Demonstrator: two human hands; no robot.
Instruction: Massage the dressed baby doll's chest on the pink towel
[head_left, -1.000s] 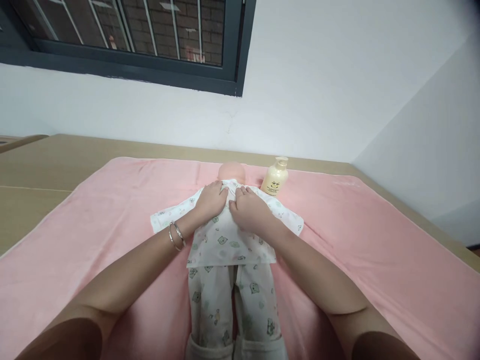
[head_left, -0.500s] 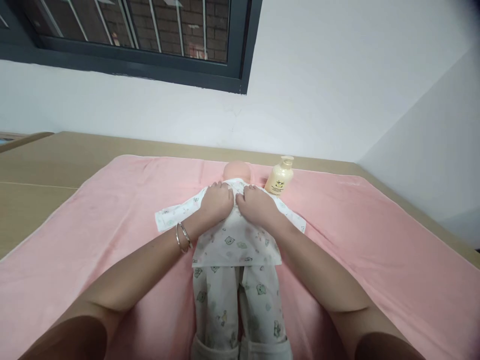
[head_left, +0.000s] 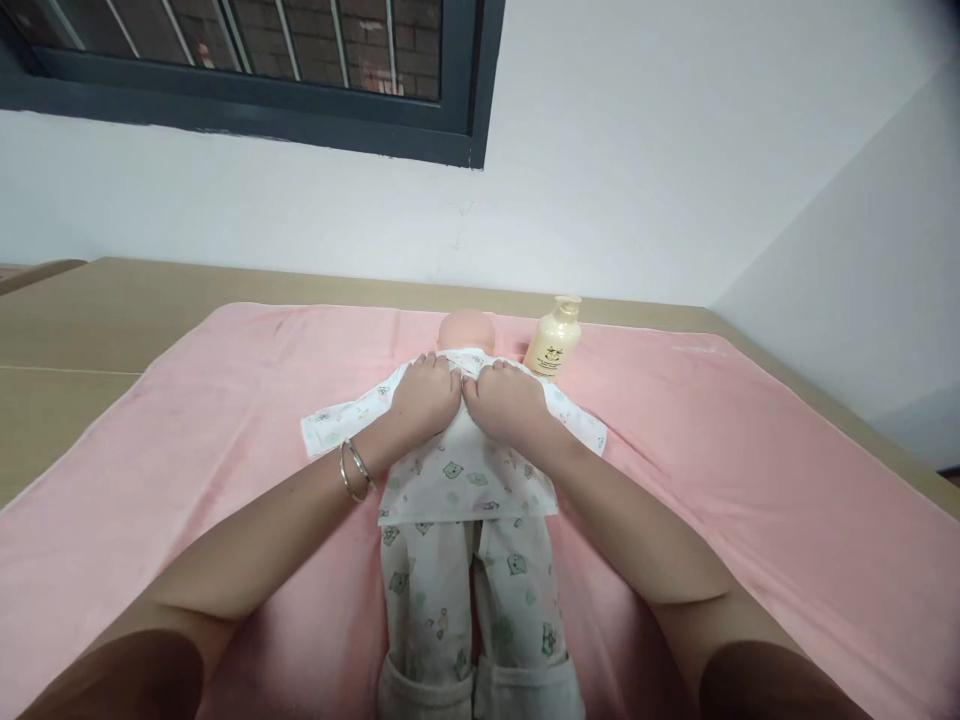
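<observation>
A baby doll (head_left: 466,330) lies on its back, dressed in a white printed top (head_left: 469,490) and matching trousers (head_left: 439,600) with rolled cuffs. My left hand (head_left: 427,400), below two silver bangles, is closed on the top near the neckline. Close beside it, my right hand (head_left: 504,402) is closed on the other side of the upper front. The thumbs almost meet at the middle. Both sleeves of the top spread outward; my hands hide part of the chest.
A pink blanket (head_left: 247,400) lies under the doll on a wooden surface (head_left: 67,330). A cream pump bottle (head_left: 553,340) leans near the doll's head on the right. Behind are a white wall (head_left: 600,150) and a dark-framed window (head_left: 300,110).
My hands have drawn slightly closer together at the neckline, the right one moving left. The whole view has shifted a little, so everything sits slightly higher and further left.
</observation>
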